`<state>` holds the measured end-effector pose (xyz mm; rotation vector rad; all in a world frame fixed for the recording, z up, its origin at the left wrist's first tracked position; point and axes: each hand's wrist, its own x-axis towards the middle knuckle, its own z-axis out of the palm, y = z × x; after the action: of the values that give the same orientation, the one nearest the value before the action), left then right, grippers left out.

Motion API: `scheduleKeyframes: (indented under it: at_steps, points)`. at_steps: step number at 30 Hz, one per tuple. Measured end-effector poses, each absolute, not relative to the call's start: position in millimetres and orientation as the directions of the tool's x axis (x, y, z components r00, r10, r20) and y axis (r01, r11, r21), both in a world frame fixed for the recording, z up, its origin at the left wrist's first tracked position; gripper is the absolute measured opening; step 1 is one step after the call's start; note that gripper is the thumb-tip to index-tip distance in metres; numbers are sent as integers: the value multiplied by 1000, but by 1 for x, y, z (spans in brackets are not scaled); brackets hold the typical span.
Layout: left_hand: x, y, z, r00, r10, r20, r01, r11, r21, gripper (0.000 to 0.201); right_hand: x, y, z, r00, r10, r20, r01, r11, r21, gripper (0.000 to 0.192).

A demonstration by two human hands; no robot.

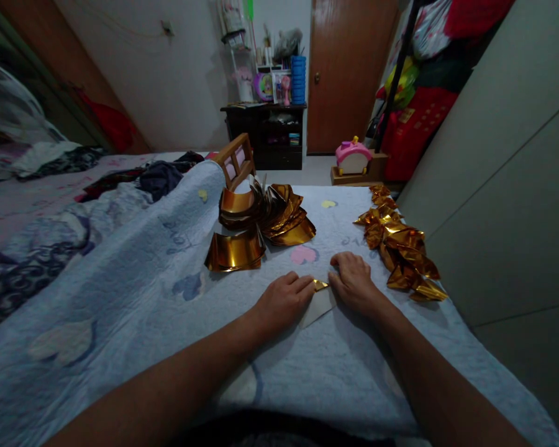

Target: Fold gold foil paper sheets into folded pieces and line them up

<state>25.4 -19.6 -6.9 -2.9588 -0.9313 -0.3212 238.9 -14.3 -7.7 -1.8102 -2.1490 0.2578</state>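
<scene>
The person's two hands meet over a small sheet of white-backed, gold foil paper (317,308) that lies on a pale blue quilted cover (279,372) patterned with hearts, close in front of the body. A narrow flap of it is turned over at the far edge, showing a bright gold triangle (320,285) between the hands. The left hand (284,299) is bent low with its fingers drawn together, holding down the sheet's left part. The right hand (353,279) is loosely curled, its thumb side at the sheet's right corner; from here I can't tell whether it pinches the paper or merely touches it. Beyond the left hand, and apart from it, sits a loose heap of curved, shiny gold foil sheets (286,214), with a smaller stack of gold sheets (236,250) on its near side. Over past the right hand, crumpled-looking folded gold foil pieces (400,245) run in a line along the cover's right edge. Farther off I see a pink and white plastic toy (353,158), a dark low cabinet (263,139) and a brown wooden door (349,74).
</scene>
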Motion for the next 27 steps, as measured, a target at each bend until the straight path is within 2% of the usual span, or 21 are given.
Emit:
scheduleKeyframes:
  at_steps: [8,12,15,19,23,27]
  points:
    - [22,-13,-12,722,622,304,565,-783,259,23,227,-21,4,-267,960,88,900,281,-333,13]
    - [21,-12,-10,669,657,348,542,-752,376,24,226,-23,4,-278,956,88,881,291,-373,9]
    - [19,-11,-9,642,693,326,515,-706,486,38,227,-21,5,-282,953,113,830,301,-469,6]
    - [15,-9,-8,583,776,241,478,-567,671,54,229,-19,9,-308,945,109,646,292,-706,12]
    - [12,-7,-4,594,777,206,319,-464,827,46,229,-18,12,-266,960,92,452,208,-868,9]
    - [11,-5,1,653,741,155,217,-380,899,35,227,-19,13,-277,960,42,315,132,-940,10]
